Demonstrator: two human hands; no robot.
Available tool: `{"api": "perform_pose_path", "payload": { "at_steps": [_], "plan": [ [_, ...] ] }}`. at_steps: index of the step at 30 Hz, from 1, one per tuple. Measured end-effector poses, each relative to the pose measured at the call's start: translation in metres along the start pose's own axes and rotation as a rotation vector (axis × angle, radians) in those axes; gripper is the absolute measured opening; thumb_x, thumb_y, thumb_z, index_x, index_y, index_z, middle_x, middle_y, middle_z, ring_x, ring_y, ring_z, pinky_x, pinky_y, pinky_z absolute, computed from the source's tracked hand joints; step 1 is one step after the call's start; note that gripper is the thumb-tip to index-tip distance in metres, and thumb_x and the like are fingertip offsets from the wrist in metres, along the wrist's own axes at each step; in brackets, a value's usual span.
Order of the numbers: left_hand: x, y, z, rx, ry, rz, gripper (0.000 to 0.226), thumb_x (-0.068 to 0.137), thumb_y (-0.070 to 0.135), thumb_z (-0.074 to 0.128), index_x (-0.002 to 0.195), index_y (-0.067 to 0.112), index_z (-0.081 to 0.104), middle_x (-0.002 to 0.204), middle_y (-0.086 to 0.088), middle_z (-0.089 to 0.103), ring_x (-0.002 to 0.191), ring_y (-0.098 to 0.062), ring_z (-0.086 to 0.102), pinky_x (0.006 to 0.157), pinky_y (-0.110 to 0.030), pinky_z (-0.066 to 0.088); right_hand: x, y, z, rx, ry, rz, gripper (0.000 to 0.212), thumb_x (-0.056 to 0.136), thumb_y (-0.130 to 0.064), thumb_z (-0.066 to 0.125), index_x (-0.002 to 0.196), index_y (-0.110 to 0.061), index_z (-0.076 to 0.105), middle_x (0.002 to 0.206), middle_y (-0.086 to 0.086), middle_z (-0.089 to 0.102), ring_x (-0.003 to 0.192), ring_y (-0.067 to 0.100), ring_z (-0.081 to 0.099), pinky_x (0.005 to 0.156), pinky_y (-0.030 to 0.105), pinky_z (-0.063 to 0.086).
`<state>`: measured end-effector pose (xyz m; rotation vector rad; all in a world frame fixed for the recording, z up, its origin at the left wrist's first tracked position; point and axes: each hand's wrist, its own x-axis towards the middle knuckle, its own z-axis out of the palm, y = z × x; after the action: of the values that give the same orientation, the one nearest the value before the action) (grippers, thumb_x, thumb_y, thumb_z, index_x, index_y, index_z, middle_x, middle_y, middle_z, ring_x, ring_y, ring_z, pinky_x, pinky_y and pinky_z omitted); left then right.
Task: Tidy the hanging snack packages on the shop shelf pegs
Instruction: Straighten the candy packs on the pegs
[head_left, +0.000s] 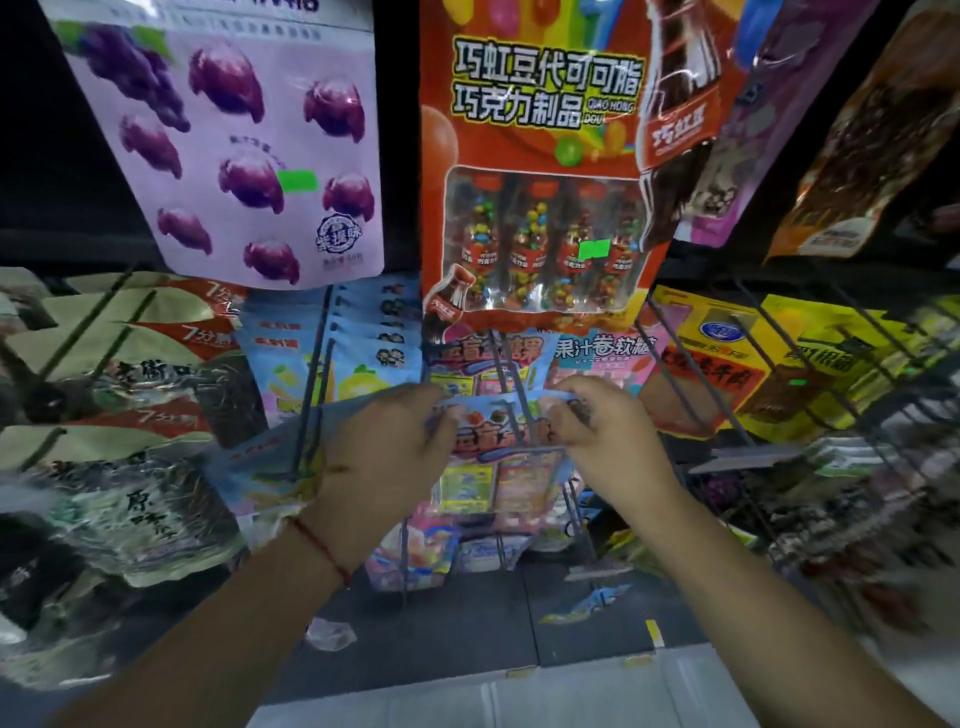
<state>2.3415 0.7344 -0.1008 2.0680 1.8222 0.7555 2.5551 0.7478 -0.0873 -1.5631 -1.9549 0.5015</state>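
Far left, the seaweed packs hang in rows on their pegs, front faces out so shoppers can read them, and above them swings the purple grape bag. Now the left hand, red string at the wrist, reaches in with the arm stretched up and forward, fingers curled to pinch the left top corner of the blue candy packet. That packet sits dead centre on the peg, whose wire seems to run through its top, likely so it can be slid and squared up with those behind. Above it hangs the big red chocolate bean pack. The right hand mirrors its partner, thumb and fingers nipping the right top corner, wrist bent down, arm angled in from the lower right. Further right, the yellow packs hang on slanting pegs, rather blurred.
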Motion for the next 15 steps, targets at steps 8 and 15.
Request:
{"api": "perform_pose_path", "payload": {
  "at_steps": [8, 15],
  "plan": [
    [0.004, -0.023, 0.013, -0.103, 0.034, 0.124, 0.036, 0.098, 0.035, 0.05, 0.131, 0.021, 0.054, 0.126, -0.002, 0.056, 0.109, -0.028, 0.057, 0.083, -0.043, 0.053, -0.007, -0.009, 0.011, -0.045, 0.069, 0.149, 0.032, 0.1, -0.03, 0.046, 0.126, -0.013, 0.057, 0.112, -0.001, 0.047, 0.09, 0.014, 0.043, 0.078, 0.026, 0.031],
    [-0.025, -0.037, 0.017, -0.112, 0.063, 0.213, 0.065, 0.093, 0.03, 0.058, 0.15, 0.026, 0.026, 0.155, -0.004, 0.027, 0.138, -0.028, 0.032, 0.106, -0.042, 0.038, -0.038, -0.016, 0.014, -0.112, 0.159, 0.136, 0.054, 0.098, -0.028, 0.055, 0.147, -0.023, 0.034, 0.151, -0.002, 0.031, 0.13, 0.019, 0.038, 0.103, 0.043, 0.04]
  ]
}}
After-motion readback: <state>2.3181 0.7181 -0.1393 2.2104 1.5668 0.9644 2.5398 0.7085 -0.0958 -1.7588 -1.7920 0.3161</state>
